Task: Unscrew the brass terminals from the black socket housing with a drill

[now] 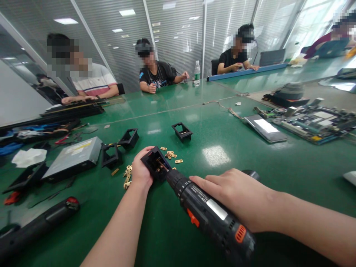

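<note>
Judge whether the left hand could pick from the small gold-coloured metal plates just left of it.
Probably not: the left hand holds a black boxy plastic frame, though nothing seems to block the plates themselves.

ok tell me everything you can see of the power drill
The power drill has a black, plastic-looking body with an orange switch, orange vent slots, a silvery label and a numbered collar. Held by the right hand over the green table, it points away and leftward, its thin bit reaching into the black frame in the left hand. Whether it is running cannot be told.
</note>
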Motion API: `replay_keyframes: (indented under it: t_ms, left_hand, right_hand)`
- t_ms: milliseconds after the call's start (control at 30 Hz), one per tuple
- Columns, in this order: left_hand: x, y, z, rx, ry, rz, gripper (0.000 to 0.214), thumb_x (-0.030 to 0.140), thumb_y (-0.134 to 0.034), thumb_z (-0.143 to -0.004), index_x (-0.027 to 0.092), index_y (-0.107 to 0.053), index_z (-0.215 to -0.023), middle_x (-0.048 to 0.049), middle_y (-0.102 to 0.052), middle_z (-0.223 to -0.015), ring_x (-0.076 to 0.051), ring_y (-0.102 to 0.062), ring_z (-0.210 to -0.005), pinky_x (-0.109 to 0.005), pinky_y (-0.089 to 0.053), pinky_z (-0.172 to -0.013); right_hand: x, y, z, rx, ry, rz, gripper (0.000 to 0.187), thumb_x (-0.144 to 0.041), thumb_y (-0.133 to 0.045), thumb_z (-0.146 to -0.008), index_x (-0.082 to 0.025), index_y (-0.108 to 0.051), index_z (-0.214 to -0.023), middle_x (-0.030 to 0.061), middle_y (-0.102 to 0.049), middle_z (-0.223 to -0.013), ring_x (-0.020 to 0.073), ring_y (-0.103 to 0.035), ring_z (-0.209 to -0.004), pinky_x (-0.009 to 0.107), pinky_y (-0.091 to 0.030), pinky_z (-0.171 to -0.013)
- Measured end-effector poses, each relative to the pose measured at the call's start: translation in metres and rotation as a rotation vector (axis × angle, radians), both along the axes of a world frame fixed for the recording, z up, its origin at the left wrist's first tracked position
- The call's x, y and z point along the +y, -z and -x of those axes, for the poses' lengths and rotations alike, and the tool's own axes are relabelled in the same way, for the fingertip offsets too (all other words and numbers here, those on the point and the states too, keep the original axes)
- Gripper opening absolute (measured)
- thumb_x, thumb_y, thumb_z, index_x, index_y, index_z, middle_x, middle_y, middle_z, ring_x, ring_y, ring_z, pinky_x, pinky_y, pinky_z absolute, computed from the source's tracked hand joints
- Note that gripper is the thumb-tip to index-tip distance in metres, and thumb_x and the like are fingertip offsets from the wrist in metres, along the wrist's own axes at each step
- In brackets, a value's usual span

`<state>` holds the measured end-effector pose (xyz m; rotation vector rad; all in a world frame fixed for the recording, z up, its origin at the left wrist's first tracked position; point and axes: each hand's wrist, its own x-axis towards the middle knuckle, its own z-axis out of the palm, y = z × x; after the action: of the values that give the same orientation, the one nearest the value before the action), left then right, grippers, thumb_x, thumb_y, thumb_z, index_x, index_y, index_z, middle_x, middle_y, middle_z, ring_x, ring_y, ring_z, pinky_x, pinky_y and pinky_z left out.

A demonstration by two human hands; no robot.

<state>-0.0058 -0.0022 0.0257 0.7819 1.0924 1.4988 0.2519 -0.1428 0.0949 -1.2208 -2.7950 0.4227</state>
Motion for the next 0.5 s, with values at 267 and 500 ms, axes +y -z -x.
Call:
replay_keyframes:
  t_ms: [267, 500]
  left_hand:
    - [-0.003, -0.004, 0.0, -0.031, 0.094, 0.05, 0.023, 0.036, -0.076, -0.075, 0.016, -0.073, -0.085, -0.0082, -0.071, -0.074, -0.027, -0.07, -0.064, -0.039, -0.059, -0.061]
    - [-0.004, -0.004, -0.003, -0.112, 0.148, 0.074, 0.016, 0.031, -0.074, -0.078, 0.016, -0.074, -0.085, -0.007, -0.072, -0.074, -0.024, -0.069, -0.065, -0.036, -0.059, -0.064]
  right_hand:
    - [-0.006, -0.022, -0.002, 0.407, 0.152, 0.292, 0.045, -0.026, -0.081, -0.083, -0.021, -0.07, -0.126, 0.0068, -0.083, -0.104, 0.028, -0.081, -0.09, 0.032, -0.058, -0.074]
    - [-0.015, -0.006, -0.001, 0.854, 0.345, 0.523, 0.018, -0.039, -0.073, -0.087, -0.022, -0.07, -0.093, 0.001, -0.071, -0.073, 0.0193, -0.069, -0.062, 0.029, -0.059, -0.058]
